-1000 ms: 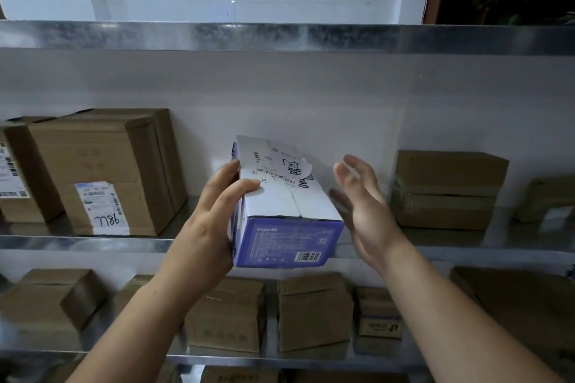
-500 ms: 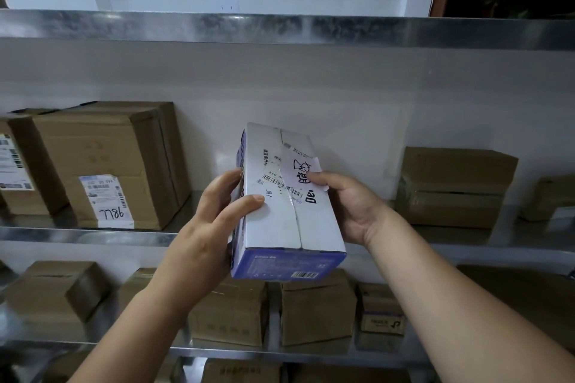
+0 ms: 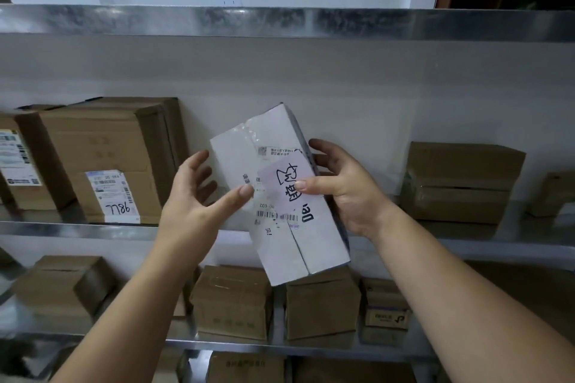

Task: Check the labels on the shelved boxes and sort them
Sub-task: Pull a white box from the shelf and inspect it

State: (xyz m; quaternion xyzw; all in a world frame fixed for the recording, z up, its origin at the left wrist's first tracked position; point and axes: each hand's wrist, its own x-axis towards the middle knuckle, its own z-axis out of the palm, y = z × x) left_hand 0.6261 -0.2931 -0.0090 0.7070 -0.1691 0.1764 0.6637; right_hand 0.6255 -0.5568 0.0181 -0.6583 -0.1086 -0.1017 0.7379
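At the centre of the frame my right hand (image 3: 351, 196) holds the white rectangular cardboard box (image 3: 280, 246) tilted in the air before the grey metal shelf (image 3: 77, 228). Its fingers (image 3: 325, 146) curl round the right edge and the thumb presses the pale pink handwritten sticker (image 3: 273, 190). My left hand (image 3: 189, 205) is spread loose at the box's left side, thumb tip touching its face. A brown labelled cardboard box (image 3: 102, 149) stands on the shelf at left.

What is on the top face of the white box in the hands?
A pink handwritten slip lies over a printed barcode label on the white box; the right hand pins the slip with its thumb. The label text under the slip is covered.
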